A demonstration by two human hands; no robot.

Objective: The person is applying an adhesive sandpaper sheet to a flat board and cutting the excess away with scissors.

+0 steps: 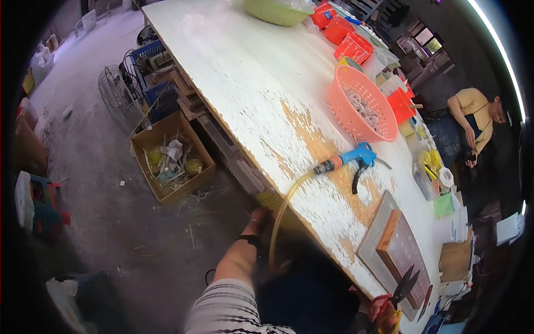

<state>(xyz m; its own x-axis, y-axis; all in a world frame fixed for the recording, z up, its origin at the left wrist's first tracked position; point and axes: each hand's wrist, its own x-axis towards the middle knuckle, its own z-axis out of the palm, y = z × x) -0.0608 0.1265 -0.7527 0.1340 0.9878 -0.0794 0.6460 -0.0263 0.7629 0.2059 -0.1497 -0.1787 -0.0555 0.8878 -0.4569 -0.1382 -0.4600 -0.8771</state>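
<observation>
Down at the left, my left hand [259, 217] reaches to the shaded underside of the table's near edge, close to a yellow patch there. Its fingers are mostly hidden. At the lower right, my right hand [384, 313] is closed around the handles of a pair of scissors [405, 283], whose dark blades stand apart above a board. A blue air blow gun [356, 156] with a black trigger lies on the table. Its yellowish hose [285, 209] drops over the near edge beside my left arm. Beyond it stands a pink perforated basket [337, 99] holding small greyish pieces.
The worn white table [233, 55] carries stacked boards [403, 253], red tubs [354, 48] and a green basin [278, 12]. On the floor are a cardboard box [149, 186] of scraps and a fan [114, 94]. A person [473, 119] is across the table.
</observation>
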